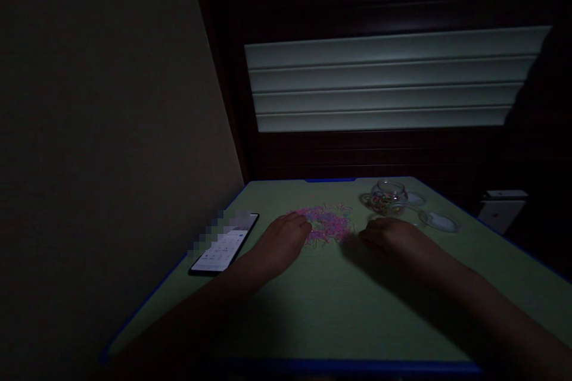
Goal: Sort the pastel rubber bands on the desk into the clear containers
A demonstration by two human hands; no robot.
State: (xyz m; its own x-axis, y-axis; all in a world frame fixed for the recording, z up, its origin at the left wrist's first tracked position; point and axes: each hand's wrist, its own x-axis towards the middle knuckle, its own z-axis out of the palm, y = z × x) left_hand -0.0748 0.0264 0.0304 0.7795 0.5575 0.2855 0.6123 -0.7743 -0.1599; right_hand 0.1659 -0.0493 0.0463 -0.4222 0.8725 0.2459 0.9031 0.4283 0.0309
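A spread pile of tiny pink and purple pieces [329, 225], which look like small rubber bands, lies on the green tabletop [308, 303]. My left hand [286, 239] rests at the pile's left edge, its fingers curled and pressed together. On the other side, just right of the pile, is my right hand [388, 234], fingers bent inward as in a pinch. Whatever either hand holds is too dark and small to make out. Behind my right hand stands a clear round jar [388, 195] with multicoloured small pieces inside.
A phone [223, 250] with a lit screen lies left of my left hand. Clear round lids or dishes, one of them a flat disc [442, 221], lie beside the jar. Blue edging borders the table; a wall [111, 101] is at left. A white box [501, 211] stands beyond the right edge.
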